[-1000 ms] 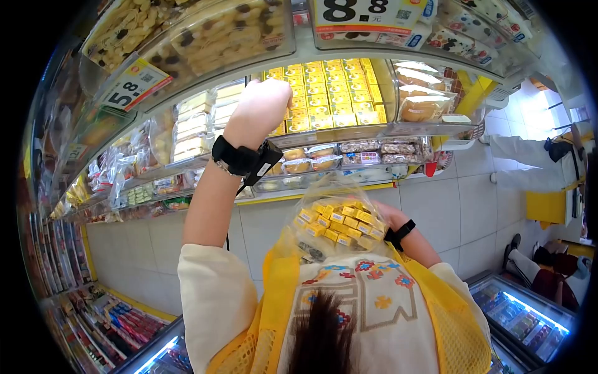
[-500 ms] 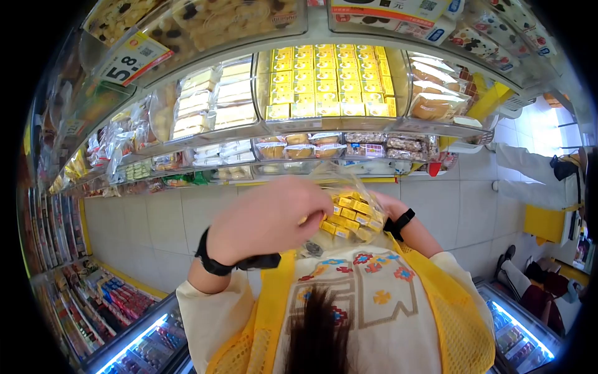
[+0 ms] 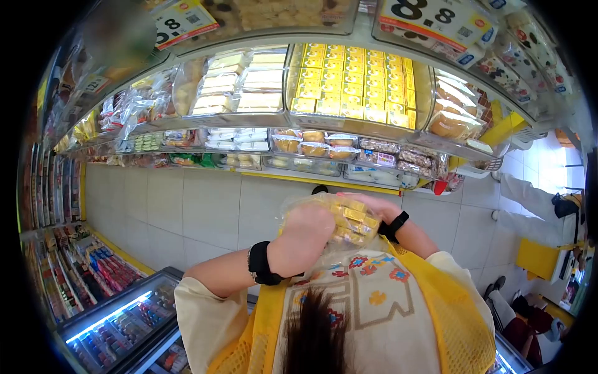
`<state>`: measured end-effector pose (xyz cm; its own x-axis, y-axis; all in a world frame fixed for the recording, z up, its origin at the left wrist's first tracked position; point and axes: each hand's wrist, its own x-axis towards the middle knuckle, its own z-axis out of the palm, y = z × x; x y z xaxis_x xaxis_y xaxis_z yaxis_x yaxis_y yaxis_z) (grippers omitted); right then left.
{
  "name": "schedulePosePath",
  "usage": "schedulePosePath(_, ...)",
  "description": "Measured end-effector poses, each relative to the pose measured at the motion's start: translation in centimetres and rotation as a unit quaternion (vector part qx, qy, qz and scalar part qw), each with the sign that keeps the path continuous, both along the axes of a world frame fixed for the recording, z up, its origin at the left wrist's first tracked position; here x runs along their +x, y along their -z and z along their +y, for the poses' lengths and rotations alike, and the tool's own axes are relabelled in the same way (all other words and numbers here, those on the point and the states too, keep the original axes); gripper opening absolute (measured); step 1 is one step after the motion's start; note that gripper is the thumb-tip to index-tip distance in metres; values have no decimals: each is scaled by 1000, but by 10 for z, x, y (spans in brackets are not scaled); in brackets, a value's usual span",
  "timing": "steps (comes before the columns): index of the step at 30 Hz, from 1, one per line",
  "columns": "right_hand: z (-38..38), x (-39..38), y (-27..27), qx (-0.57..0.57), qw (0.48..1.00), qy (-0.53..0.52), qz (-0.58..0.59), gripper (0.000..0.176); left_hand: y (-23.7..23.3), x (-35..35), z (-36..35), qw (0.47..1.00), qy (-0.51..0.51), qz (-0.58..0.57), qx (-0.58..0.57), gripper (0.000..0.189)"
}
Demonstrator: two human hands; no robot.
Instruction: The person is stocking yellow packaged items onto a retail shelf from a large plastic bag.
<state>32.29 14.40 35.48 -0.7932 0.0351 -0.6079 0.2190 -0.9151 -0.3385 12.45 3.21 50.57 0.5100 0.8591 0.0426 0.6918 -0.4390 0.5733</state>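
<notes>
While left hand (image 3: 309, 232) grips bag (image 3: 352, 219), right hand (image 3: 372, 204) half hidden

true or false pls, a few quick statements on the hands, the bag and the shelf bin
1. The left hand and the right hand are both on a clear bag of yellow packets. True.
2. The left hand hangs free at the side. False: it grips the bag in front of the chest.
3. Each wrist wears a black band. True.
4. The shelf bin above the hands holds green bottles. False: it is packed with rows of yellow packs.
</notes>
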Motion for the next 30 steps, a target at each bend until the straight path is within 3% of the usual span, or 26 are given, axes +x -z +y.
schedulePosePath(2, 2, -2, -1, 53, 998, -27, -19, 42, 0, -4, 2, 998, -23, 47, 24, 20)
schedulePosePath(5, 4, -5, 4, 44, 998, -31, -14, 44, 2, -10, 4, 996, -12, 87, -5, 19)
schedulePosePath(7, 8, -4, 1, 74, 997, -22, -22, 45, 5, -10, 5, 991, -52, 33, 117, 5)
schedulePosePath(8, 10, -3, 2, 62, 997, -17, -36, 45, 5, -10, 8, 991, -50, 30, 121, 5)
schedulePosePath(10, 15, -4, 11, 55, 997, -10, -50, 46, 3, -8, 13, 991, -24, 119, 49, 4)
schedulePosePath(13, 24, -3, 20, -1, 998, -46, -32, 47, 5, -15, 18, 995, -23, 76, 64, 3)
schedulePosePath(18, 30, -3, -3, 33, 998, -26, -49, 46, 0, -23, 32, 998, -6, 7, 55, 5)
schedulePosePath(21, 36, 8, -7, 62, 996, -8, -68, 45, -18, -25, 48, 999, 28, -20, -26, 9)
schedulePosePath(24, 44, 24, -1, 68, 996, -5, -56, 45, -59, -22, 60, 992, 11, 53, -113, 16)
schedulePosePath(26, 57, 34, 2, 75, 996, -13, -43, 45, -85, -20, 66, 989, -115, -34, -83, 20)
schedulePosePath(27, 65, 41, 5, 80, 996, -20, -37, 45, -86, -19, 70, 989, -125, -32, -78, 20)
schedulePosePath(29, 79, 55, 10, 91, 995, -40, -21, 44, -86, -13, 73, 946, -247, -207, -32, 30)
schedulePosePath(30, 86, 64, 14, 97, 994, -51, -12, 44, -87, -11, 79, 919, -290, -258, -63, 35)
